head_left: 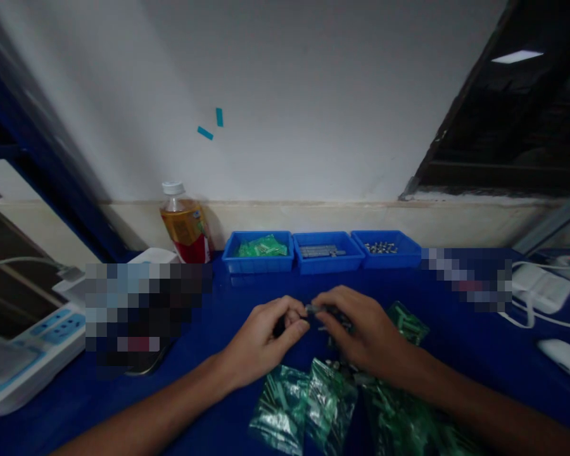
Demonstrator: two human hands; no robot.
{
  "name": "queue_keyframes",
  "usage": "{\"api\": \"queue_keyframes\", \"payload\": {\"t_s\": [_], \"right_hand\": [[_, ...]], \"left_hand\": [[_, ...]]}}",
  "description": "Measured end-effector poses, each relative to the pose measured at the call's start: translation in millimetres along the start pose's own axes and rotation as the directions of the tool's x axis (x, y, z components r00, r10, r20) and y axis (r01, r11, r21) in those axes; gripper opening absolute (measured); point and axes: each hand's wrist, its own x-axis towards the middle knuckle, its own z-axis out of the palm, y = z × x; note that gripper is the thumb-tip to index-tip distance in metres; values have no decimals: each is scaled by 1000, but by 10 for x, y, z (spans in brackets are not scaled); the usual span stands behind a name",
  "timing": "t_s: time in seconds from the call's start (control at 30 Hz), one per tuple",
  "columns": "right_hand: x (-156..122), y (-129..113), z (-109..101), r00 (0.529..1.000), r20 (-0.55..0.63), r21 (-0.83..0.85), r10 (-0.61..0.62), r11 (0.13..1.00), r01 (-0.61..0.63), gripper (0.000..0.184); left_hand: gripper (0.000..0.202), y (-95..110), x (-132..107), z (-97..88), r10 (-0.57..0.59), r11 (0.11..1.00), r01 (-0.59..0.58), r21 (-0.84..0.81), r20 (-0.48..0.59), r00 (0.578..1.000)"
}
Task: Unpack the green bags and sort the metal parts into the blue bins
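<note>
My left hand is closed, thumb and fingers pinched around something small and dark that is mostly hidden. Facing it, my right hand pinches a small grey piece whose end points at my left fingertips. Under and beside my right palm lie small metal pieces, partly covered by the hand. In front of my wrists are clear green bags with long thin parts inside; a second green bag lies next to the first. More green bags spread beneath my right forearm.
Along the wall stand three blue bins: one with green bags, one with grey strips, one with screws. A drink bottle and a power strip are on the left. Another green bag lies right, near a white adapter.
</note>
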Motion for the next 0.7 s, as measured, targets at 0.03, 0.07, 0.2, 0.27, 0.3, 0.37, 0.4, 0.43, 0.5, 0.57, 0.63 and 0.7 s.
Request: {"api": "queue_keyframes", "payload": {"t_s": [0.03, 0.07, 0.2, 0.27, 0.3, 0.37, 0.4, 0.43, 0.5, 0.57, 0.63, 0.7], "right_hand": [[35, 50, -50, 1000, -28, -24, 7, 1000, -7, 9], [73, 111, -107, 998, -57, -54, 10, 998, -13, 9], [229, 425, -338, 984, -170, -154, 61, 984, -88, 11], [311, 586, -417, 975, -182, -158, 130, 975, -159, 14], [357, 657, -442, 973, -168, -159, 160, 969, -187, 15], [466, 770, -463, 975, -105, -170, 196, 962, -212, 17], [531, 812, -462, 977, -59, -179, 206, 960, -214, 18], [602, 844, -456, 976, -3, -186, 219, 959, -216, 18], [753, 892, -431, 960, 120, -190, 254, 955, -229, 19], [901, 933, -395, 932, 220, -186, 288, 950, -250, 19], [1029, 977, -352, 907, 292, -180, 303, 949, -259, 18], [1129, 1022, -299, 886, 351, -176, 303, 951, -255, 18]], "left_hand": [[19, 8, 0, 7, 5, 1000, -6, 21, 22, 1000], [19, 17, -2, 15, 23, 999, -25, 47, 45, 999], [18, 55, -23, 39, 120, 982, -144, 123, 180, 976], [19, 71, -29, 37, 139, 976, -175, 130, 246, 959], [21, 78, -28, 32, 148, 973, -189, 132, 268, 952], [24, 89, -22, 21, 159, 968, -208, 141, 296, 942], [25, 93, -17, 16, 159, 967, -211, 144, 307, 938], [25, 96, -12, 11, 154, 967, -209, 147, 317, 936], [23, 98, -2, 6, 131, 970, -188, 151, 326, 936], [20, 93, 5, 4, 107, 975, -163, 149, 326, 939], [17, 81, 5, 6, 90, 979, -143, 144, 324, 942], [17, 66, 2, 13, 78, 980, -131, 147, 321, 944]]}}
